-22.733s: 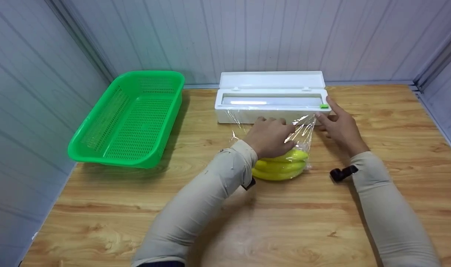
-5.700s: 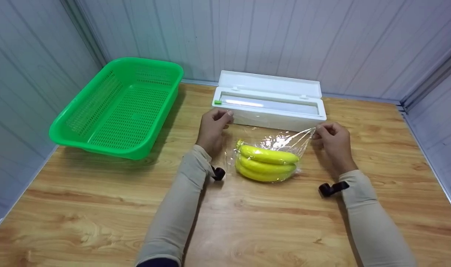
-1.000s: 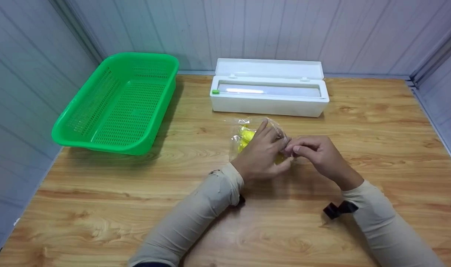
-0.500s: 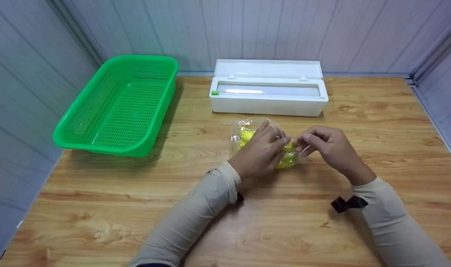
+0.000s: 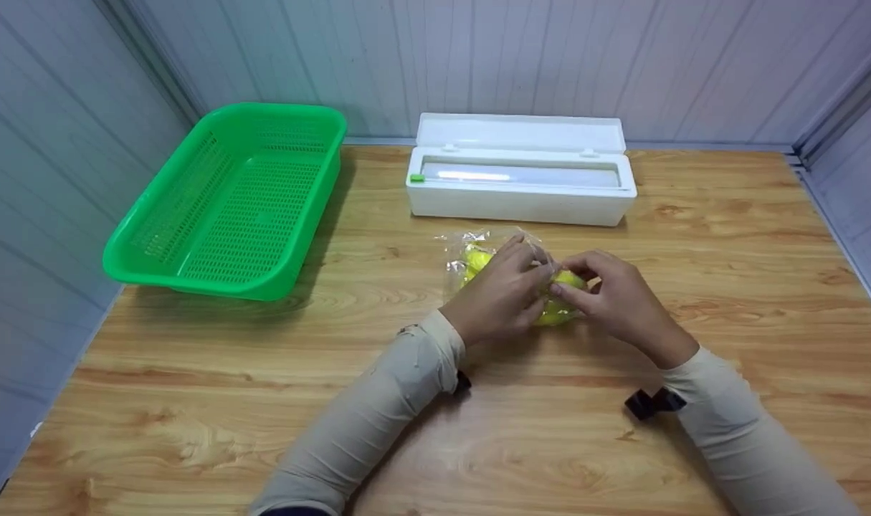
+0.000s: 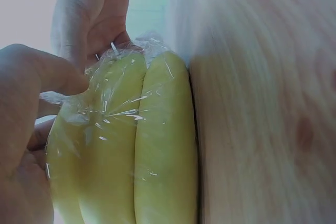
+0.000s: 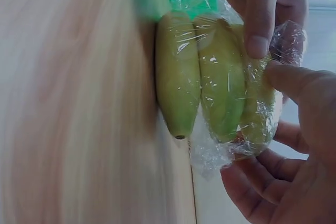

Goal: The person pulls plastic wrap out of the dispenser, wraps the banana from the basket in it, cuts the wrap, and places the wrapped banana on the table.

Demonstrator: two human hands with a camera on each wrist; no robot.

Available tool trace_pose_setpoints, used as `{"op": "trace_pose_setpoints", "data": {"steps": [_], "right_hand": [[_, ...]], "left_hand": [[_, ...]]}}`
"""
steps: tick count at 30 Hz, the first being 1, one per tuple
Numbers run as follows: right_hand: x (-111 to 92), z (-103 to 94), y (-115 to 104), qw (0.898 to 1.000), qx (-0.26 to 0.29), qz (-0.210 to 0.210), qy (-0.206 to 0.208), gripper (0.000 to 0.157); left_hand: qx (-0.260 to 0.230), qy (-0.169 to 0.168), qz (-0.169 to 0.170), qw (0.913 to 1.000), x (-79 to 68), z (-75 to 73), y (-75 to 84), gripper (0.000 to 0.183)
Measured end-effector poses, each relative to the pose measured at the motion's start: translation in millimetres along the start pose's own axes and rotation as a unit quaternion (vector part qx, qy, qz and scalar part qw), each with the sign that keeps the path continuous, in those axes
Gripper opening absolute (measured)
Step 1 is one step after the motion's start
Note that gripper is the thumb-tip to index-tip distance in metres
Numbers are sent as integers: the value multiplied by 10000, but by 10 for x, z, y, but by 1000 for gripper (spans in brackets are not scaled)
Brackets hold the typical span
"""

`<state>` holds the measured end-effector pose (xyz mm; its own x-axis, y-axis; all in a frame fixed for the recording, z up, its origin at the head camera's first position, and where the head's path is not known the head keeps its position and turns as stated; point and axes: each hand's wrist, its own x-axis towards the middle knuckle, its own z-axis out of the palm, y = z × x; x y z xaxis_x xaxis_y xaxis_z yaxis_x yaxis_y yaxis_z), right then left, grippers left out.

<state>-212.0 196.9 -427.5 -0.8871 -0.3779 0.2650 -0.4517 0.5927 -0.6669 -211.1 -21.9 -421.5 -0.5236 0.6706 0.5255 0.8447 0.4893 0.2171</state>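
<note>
A bunch of yellow bananas (image 7: 178, 77), wrapped in clear cling film (image 7: 210, 153), lies on the wooden table. My left hand (image 5: 500, 294) bends over the middle of the bunch and holds it, thumb pressed on the wrapped fruit. At the right end my right hand (image 5: 618, 301) grips the film around the banana tips. In the right wrist view its thumb presses the wrap near the left thumb, while its other fingers curl below. Both thumbs meet close together over the fruit. The hands hide most of the bunch in the head view.
Behind the bananas stands a white cling film dispenser (image 5: 521, 204), lid raised, with a green slider (image 5: 416, 178) at its left end. A green perforated basket (image 5: 302, 236) sits at the left. Panelled walls (image 5: 507, 64) border the table (image 5: 263, 401).
Earlier, film stretched from the dispenser to the bananas; now it is separate and folded round them. The green slider moved left. Just now my right hand pulled away from the tips, then came back.
</note>
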Motion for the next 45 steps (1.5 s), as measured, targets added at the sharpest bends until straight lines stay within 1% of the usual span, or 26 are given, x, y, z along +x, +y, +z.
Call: {"op": "trace_pose_setpoints", "data": {"steps": [2,4,8,10,14,17,20,22,25,27,29,30,32,34,36,38,40,43,45], "right_hand": [[-8,16,-1,9998,-100,-139,118,28],[-18,40,-3,9995,-155,-172,203,28],[-27,98,-26,9994,-96,63,317,31],[-29,124,-36,9991,-81,209,349,33],[-33,153,-49,9985,-301,251,391,33],[-38,164,-61,9971,-613,117,447,34],[-38,172,-73,9944,-926,-50,507,36],[-32,178,-80,9927,-1075,-130,525,38],[-23,194,-85,9914,-1203,-167,488,42],[-18,205,-88,9916,-1205,-149,450,46],[-14,210,-93,9922,-1172,-130,409,48],[-12,212,-91,9923,-1169,-125,388,48],[-8,211,-91,9924,-1168,-116,370,49],[-5,210,-85,9924,-1178,-114,343,49],[-2,210,-78,9925,-1175,-110,313,48],[1,209,-76,9926,-1178,-102,283,48],[-1,206,-80,9928,-1170,-78,262,48],[-6,199,-85,9923,-1207,-21,276,48],[-9,190,-89,9918,-1243,40,281,48]], "left_hand": [[-69,41,88,9999,2,-3,-10,39],[-119,83,174,9997,0,0,-21,40],[-146,100,290,9994,-14,10,-30,47],[-126,38,318,9994,-19,7,-32,51],[10,-208,217,9995,-14,-40,-29,48],[139,-373,44,9992,2,-90,-21,41],[290,-362,-44,9989,10,-116,-20,40],[406,-123,-141,9990,8,-130,-46,39],[523,490,-404,9966,-2,-180,-115,31],[539,924,-743,9915,-17,-235,-184,25],[525,1127,-1105,9861,-33,-290,-251,23],[520,1145,-1299,9835,-42,-313,-283,24],[501,1041,-1666,9792,-56,-344,-339,30],[428,877,-1951,9759,-61,-352,-376,34],[341,785,-2148,9729,-58,-341,-391,33],[288,828,-2223,9710,-43,-317,-389,26],[296,985,-2228,9694,-30,-291,-379,19],[434,1297,-2003,9702,-23,-282,-376,10],[572,1410,-1777,9722,-34,-302,-382,7]]}}
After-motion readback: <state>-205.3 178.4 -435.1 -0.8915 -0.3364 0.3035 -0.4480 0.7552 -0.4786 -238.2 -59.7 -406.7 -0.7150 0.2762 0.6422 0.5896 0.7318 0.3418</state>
